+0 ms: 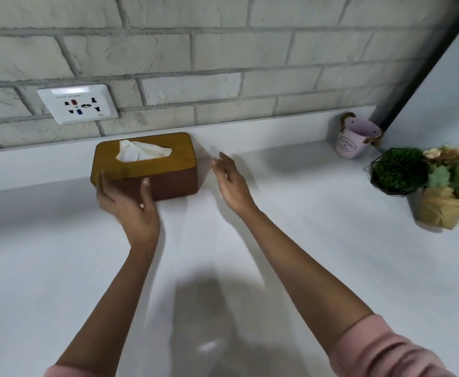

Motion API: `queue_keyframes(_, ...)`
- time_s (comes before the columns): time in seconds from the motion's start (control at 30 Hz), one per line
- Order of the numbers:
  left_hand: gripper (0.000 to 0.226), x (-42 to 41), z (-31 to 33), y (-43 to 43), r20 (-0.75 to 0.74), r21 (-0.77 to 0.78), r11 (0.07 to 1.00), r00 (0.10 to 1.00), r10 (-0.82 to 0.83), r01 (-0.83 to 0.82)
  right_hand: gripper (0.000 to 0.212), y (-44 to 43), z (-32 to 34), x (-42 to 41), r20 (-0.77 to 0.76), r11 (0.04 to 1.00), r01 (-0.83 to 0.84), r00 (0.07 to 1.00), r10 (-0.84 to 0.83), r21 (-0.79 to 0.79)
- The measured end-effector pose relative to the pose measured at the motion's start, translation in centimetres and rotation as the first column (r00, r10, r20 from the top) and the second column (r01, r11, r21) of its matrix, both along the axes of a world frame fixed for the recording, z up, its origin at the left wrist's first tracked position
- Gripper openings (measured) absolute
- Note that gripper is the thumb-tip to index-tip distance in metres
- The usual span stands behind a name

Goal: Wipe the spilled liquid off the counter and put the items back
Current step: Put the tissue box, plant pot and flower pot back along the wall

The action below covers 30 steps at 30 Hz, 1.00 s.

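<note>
A brown tissue box point(168, 159) with a yellow-brown lid stands on the white counter point(304, 240) close to the brick wall. A white tissue point(141, 152) pokes out of its slot. My left hand point(127, 205) holds the box's near left corner, fingers on the left end and thumb on the front face. My right hand point(232, 183) hovers just right of the box, fingers apart and slightly blurred, touching nothing. I see no liquid on the counter.
A small pink bucket point(351, 142) stands at the back right. In front of it are a green ball plant point(400, 170) in a wire frame and a burlap-wrapped flower pot point(443, 208). A wall socket point(77, 103) sits above the box. A dark post point(427, 58) rises at the right.
</note>
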<state>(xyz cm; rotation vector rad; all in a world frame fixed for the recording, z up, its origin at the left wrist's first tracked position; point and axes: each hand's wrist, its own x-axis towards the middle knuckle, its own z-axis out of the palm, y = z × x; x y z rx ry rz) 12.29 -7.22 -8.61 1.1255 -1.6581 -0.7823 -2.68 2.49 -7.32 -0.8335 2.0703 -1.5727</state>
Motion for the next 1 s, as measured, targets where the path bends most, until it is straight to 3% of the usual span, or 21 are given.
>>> queue_keyframes(0.1,0.071,-2.6,0.6,5.4,-0.011,-0.098,0.992,0.997,-0.079,0.077,0.041,5.9,0.3,-1.9,-0.096,0.987,0.155,0.983,-0.159,-0.053)
queue_keyframes(0.23,0.059,-7.3,0.5,12.8,0.033,-0.151,0.919,0.932,-0.362,0.363,0.027,14.6,0.3,-4.8,-0.162,0.936,0.337,0.923,-0.349,-0.097)
queue_keyframes(0.43,0.045,-16.0,-0.5,22.9,0.134,-0.112,0.662,0.671,-0.729,0.741,0.016,28.5,0.8,-10.1,-0.241,0.756,0.629,0.717,-0.654,-0.182)
queue_keyframes(0.67,0.043,-25.5,-2.3,30.5,0.134,0.078,0.438,0.426,-0.895,0.896,0.032,38.2,0.2,-16.4,-0.259,0.554,0.823,0.512,-0.819,-0.123)
queue_keyframes(0.73,0.048,-28.0,-2.5,32.6,0.106,0.172,0.386,0.372,-0.922,0.907,0.046,39.3,-0.3,-18.1,-0.236,0.544,0.838,0.519,-0.821,-0.047)
queue_keyframes(0.83,0.06,-31.1,-2.5,35.2,0.042,0.287,0.29,0.291,-0.956,0.913,0.07,40.2,-0.6,-20.0,-0.11,0.602,0.795,0.607,-0.787,0.074)
queue_keyframes(1.0,0.059,-33.8,-2.7,37.1,-0.059,0.304,0.199,0.227,-0.972,0.931,0.067,40.6,-1.5,-21.7,0.082,0.717,0.689,0.713,-0.697,0.101)
